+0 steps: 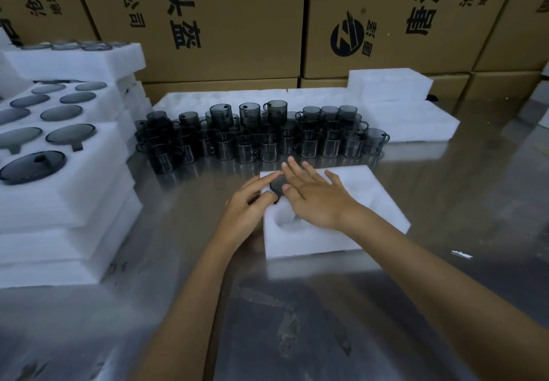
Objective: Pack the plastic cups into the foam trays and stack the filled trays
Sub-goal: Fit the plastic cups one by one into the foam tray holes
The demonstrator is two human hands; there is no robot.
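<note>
Steel table point(445, 190), cardboard boxes point(225, 18) behind. White foam tray point(309, 241) at frame centre, long axis toward upper left. Smoky cup point(277, 186) sunk in far pocket, upside down. Left hand point(252, 205) fingertips on it; right hand point(315, 199) flat, fingers spread. Loose cups point(261, 140) above.

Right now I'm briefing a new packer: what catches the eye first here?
Both hands, left hand and right hand, press a dark cup into the foam tray at table centre. Behind it crowds a cluster of smoky cups. At left rises a stack of filled trays.
</note>
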